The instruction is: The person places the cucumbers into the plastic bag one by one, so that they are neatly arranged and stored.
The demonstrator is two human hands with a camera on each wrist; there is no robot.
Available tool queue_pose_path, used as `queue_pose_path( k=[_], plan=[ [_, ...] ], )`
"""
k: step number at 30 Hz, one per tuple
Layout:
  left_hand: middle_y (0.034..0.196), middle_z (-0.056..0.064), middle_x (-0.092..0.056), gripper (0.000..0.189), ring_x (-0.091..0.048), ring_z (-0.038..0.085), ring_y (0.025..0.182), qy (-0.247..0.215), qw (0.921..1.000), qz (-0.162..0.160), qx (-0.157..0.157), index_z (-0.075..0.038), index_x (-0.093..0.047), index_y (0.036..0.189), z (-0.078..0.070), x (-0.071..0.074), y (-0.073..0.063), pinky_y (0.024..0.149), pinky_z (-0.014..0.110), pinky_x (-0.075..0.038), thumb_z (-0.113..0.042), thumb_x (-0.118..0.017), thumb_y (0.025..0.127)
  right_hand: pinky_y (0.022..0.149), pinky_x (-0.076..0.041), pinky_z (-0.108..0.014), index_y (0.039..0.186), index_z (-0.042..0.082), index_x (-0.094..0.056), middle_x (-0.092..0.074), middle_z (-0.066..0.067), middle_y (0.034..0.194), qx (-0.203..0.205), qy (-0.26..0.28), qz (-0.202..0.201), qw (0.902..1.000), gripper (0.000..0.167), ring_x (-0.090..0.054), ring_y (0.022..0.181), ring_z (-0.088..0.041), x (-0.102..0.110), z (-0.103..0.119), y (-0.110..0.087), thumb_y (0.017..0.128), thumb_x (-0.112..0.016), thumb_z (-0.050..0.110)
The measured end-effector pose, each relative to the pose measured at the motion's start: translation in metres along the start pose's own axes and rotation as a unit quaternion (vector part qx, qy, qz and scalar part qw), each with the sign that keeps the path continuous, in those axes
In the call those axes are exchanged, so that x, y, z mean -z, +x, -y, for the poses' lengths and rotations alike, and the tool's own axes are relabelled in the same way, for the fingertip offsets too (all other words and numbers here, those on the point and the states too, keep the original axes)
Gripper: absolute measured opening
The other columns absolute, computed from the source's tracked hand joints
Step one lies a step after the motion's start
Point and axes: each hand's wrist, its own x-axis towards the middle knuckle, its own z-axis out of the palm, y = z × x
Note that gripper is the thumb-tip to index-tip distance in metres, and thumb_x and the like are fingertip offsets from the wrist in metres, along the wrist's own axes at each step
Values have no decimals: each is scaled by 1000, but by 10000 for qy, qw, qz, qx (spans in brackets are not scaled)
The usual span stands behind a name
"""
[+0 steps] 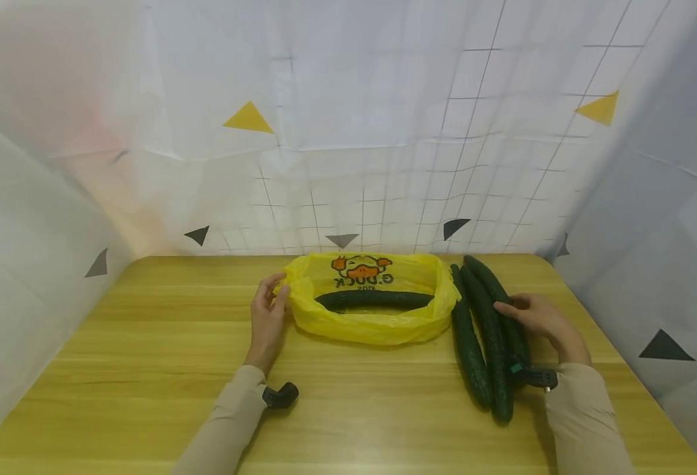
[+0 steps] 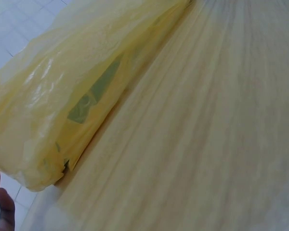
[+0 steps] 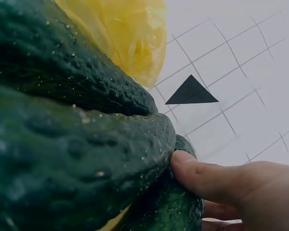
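A yellow plastic bag (image 1: 378,328) with a duck print lies with its mouth spread wide, and one dark green cucumber (image 1: 374,300) rests inside. My left hand (image 1: 268,313) is at the bag's left rim, thumb and fingers curled about its edge. In the left wrist view, fingertips (image 2: 6,209) show beside the bag's end. To the right of the bag, three cucumbers (image 1: 473,356) lie side by side, pointing toward me. My right hand (image 1: 541,320) grips the rightmost cucumber (image 3: 183,204), with the thumb on its near side and the other fingers partly hidden behind it.
The wooden table (image 1: 164,349) ends at a white cloth backdrop (image 1: 360,191) with grid lines and triangles. White sheets (image 1: 639,264) also stand along both sides. A black wrist device (image 1: 281,396) shows at the left sleeve and another (image 1: 535,377) at the right.
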Motion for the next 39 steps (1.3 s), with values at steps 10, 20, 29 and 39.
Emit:
queue_pose_path(
  k=[10, 20, 29, 39],
  plan=[
    [132, 7, -53, 34, -45, 37, 86, 29, 10000, -11, -63, -5, -51, 129, 0, 0, 0, 67, 30, -44, -18, -53, 97, 94, -40, -58, 139, -12, -34, -37, -37, 138, -214, 278, -376, 9987, 87, -40, 121, -53, 0, -1, -2, 90, -48, 59],
    [126, 7, -54, 34, -43, 39, 84, 9, 10000, 15, 5, -6, -51, 129, -2, 0, 0, 66, 30, -43, -19, -53, 97, 90, -45, -53, 132, -14, -43, -47, -36, 130, -37, 381, -934, 9949, 77, -49, 114, -49, 1, -2, -4, 92, -51, 52],
    [131, 5, -52, 36, -43, 38, 85, -56, 10000, 76, 25, -6, -50, 130, -2, 0, -1, 67, 31, -43, -20, -52, 98, 82, -51, -46, 138, -10, -38, -41, -36, 136, 10, 563, -1025, 9931, 82, -50, 113, -48, 7, 6, -10, 91, -49, 56],
    [129, 5, -53, 35, -43, 37, 84, -66, 10000, 56, 46, -7, -51, 129, -1, 0, -1, 67, 30, -43, -21, -53, 97, 78, -53, -43, 140, -9, -35, -39, -37, 137, 16, 720, -1100, 9913, 84, -49, 114, -47, 8, 10, -11, 91, -49, 57]
  ],
)
